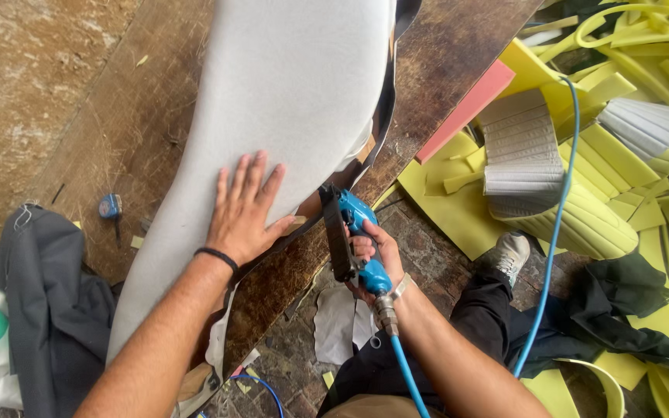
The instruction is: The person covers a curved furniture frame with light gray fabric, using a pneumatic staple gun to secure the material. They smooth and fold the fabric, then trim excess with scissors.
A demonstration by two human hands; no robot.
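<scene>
- Worn wooden workbench (141,131) carries a long panel wrapped in grey fabric (288,85); yellow foam offcuts (458,209) litter the floor.
- Left hand (243,213) lies flat and open, pressing the fabric.
- Right hand (372,259) is wrapped around a blue air stapler (350,232), nose at the panel's edge beside the left thumb.
- Stapling looks partway; fastened stretches are probably hidden underneath.

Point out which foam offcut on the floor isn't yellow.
It is the flat pink foam slab leaning at the wooden workbench edge, upper right. Every other foam scrap around it is yellow.
</scene>
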